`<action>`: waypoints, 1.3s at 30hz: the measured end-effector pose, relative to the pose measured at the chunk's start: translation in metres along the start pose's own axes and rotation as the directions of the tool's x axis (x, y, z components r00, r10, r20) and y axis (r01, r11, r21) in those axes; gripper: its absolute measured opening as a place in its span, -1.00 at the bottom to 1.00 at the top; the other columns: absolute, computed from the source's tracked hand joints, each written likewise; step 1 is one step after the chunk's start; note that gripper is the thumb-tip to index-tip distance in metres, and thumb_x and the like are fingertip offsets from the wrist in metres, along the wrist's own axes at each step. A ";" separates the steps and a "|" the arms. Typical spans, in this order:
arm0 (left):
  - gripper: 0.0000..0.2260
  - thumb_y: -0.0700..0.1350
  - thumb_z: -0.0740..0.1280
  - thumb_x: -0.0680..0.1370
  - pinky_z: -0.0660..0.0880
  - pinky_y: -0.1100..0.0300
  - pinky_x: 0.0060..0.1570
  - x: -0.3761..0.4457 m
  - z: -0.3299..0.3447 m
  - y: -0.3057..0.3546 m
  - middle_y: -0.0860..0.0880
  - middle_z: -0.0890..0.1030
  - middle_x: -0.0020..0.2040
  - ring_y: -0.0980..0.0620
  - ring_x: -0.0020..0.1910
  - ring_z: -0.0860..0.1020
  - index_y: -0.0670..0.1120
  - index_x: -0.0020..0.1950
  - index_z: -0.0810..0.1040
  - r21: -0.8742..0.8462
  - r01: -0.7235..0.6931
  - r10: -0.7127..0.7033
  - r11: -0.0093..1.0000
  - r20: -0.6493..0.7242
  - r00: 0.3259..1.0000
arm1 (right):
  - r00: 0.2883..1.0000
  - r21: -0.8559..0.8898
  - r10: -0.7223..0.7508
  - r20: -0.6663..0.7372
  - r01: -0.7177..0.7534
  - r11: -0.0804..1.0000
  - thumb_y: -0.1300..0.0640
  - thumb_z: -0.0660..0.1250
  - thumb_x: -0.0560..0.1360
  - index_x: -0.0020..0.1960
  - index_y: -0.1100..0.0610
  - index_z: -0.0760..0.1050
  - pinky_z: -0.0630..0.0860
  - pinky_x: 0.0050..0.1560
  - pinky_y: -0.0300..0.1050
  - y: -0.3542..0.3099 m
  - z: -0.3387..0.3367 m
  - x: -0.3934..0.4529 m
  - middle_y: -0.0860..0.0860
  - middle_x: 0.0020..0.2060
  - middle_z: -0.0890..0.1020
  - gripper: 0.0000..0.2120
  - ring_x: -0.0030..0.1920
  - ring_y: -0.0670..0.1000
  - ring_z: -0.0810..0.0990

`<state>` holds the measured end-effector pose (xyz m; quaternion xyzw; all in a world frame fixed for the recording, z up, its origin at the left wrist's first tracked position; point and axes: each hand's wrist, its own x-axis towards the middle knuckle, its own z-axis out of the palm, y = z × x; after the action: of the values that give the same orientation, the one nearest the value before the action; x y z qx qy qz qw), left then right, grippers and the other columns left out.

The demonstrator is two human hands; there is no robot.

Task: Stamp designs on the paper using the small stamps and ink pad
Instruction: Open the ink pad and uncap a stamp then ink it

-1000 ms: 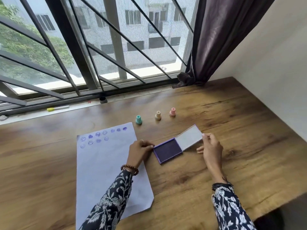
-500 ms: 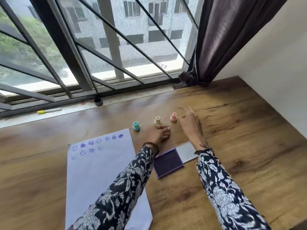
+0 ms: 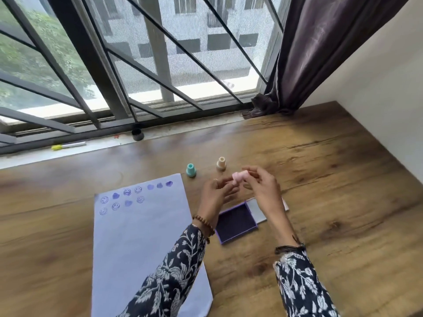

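A pale lilac paper (image 3: 137, 243) lies on the wooden table, with several purple smiley and heart prints along its top. The open purple ink pad (image 3: 235, 223) sits to its right, lid folded back flat. A teal stamp (image 3: 191, 170) and a beige stamp (image 3: 221, 163) stand upright beyond the paper. The pink stamp (image 3: 238, 177) is lifted above the table, tilted on its side. My right hand (image 3: 263, 188) and my left hand (image 3: 217, 195) both pinch it between their fingertips, just beyond the ink pad.
A yellow-capped marker (image 3: 67, 146) and a small black cap (image 3: 137, 135) lie on the window sill. A dark curtain (image 3: 309, 65) hangs at the back right, and a white wall (image 3: 377, 110) borders the table's right side.
The hands left the ink pad, reached to the row of stamps, and the pink stamp was lifted off the table. It is now held between both hands.
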<state>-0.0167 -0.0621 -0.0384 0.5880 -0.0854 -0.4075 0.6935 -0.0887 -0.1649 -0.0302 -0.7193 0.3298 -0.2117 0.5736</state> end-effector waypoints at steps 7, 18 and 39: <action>-0.83 -0.16 0.38 0.48 0.58 0.26 0.03 -0.034 -0.007 0.018 -0.16 0.67 -0.02 0.04 -0.03 0.62 -0.16 0.04 0.62 0.140 -0.130 0.129 0.982 0.016 0.992 | 0.999 0.327 0.001 -0.053 0.017 0.945 0.17 0.28 0.51 -0.17 0.00 0.58 0.53 -0.25 -0.38 -0.013 0.006 -0.037 -0.08 -0.27 0.67 -0.85 -0.25 -0.19 0.62; -0.86 -0.07 0.32 0.47 0.53 0.07 -0.05 -0.032 -0.045 0.013 -0.05 0.61 -0.01 -0.03 0.01 0.54 -0.09 -0.03 0.54 0.886 -0.148 0.382 0.439 -0.035 0.924 | 0.876 0.868 0.443 0.190 -0.360 0.341 0.20 0.25 0.53 -0.16 0.22 0.55 0.59 -0.40 -0.33 -0.019 0.005 -0.067 0.03 -0.41 0.68 -0.84 -0.42 -0.13 0.63; -0.26 0.29 0.42 0.27 0.17 0.13 0.14 -0.067 -0.059 -0.038 0.01 0.35 0.29 -0.03 0.23 0.25 0.08 0.36 0.28 0.957 -0.192 0.228 0.215 0.142 0.963 | 0.973 -0.136 0.213 -0.093 -0.225 0.965 0.16 0.47 0.35 -0.20 0.04 0.62 0.50 -0.26 -0.36 0.002 -0.017 -0.092 -0.01 -0.28 0.68 -0.94 -0.20 -0.02 0.62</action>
<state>-0.0430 0.0278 -0.0656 0.8770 -0.3848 -0.1631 0.2371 -0.1647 -0.1105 -0.0207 -0.7096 0.4438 -0.1500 0.5263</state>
